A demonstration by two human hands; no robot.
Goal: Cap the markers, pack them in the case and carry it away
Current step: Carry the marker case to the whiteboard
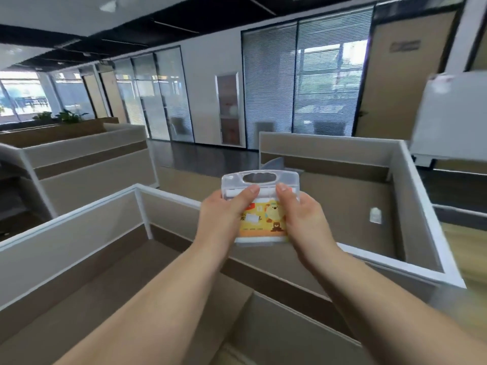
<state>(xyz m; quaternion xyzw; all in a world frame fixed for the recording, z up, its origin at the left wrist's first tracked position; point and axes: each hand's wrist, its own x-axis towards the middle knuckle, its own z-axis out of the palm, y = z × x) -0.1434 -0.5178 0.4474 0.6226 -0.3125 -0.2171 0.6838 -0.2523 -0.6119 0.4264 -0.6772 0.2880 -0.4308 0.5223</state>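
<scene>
A clear plastic marker case (261, 180) with a cut-out handle at its top and a yellow cartoon label is held up in front of me, above the desk partitions. My left hand (224, 212) grips its left side, thumb across the front. On the right side my right hand (303, 214) holds it the same way. The case looks closed; the markers inside are hidden behind the label and my fingers.
Beige desk partitions with white rims (137, 188) stand below and around me. A cubicle (395, 206) lies ahead right, with a small white object (375, 215) on its desk. A whiteboard (453, 114) stands at the right. An open aisle (200, 154) leads toward glass office walls.
</scene>
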